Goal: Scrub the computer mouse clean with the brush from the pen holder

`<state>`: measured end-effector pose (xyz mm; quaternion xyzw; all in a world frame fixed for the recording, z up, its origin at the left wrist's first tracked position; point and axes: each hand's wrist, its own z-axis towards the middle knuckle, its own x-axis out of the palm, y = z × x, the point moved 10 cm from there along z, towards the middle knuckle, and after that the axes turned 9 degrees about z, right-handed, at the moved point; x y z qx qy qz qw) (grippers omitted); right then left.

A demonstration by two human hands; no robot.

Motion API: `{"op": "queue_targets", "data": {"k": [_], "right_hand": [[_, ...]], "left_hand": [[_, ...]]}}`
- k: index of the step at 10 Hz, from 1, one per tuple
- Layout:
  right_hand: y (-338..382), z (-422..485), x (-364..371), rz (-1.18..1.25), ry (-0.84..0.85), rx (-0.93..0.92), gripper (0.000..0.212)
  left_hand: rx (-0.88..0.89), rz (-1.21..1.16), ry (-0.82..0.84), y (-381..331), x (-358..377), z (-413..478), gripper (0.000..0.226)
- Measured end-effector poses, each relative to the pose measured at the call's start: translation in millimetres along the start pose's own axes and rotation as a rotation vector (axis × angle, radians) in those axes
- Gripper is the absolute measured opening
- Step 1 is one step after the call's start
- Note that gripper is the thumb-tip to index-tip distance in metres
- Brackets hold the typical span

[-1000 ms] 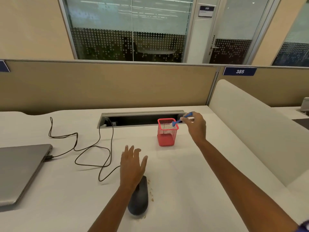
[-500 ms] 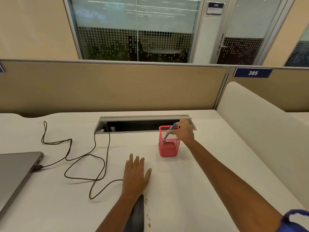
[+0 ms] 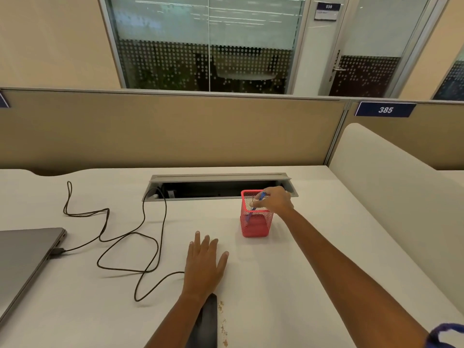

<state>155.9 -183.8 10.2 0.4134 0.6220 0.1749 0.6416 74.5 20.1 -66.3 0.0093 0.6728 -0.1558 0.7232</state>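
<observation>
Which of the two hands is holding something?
The right hand, at the rim of the red pen holder, pinches the blue brush. The left hand lies flat and open on the desk.

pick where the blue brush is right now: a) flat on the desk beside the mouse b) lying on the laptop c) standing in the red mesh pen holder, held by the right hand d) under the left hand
c: the blue brush leans inside the red mesh pen holder, with the right hand closed on its upper end.
</observation>
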Motion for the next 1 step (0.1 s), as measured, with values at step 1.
{"op": "queue_targets", "data": {"k": [1], "right_hand": [[5.4,-9.0,-19.1,0.124,-0.08,-0.028,0.039]], "left_hand": [[0.005,-0.003,0.002,1.8,-6.1,-4.1,0.05]]}}
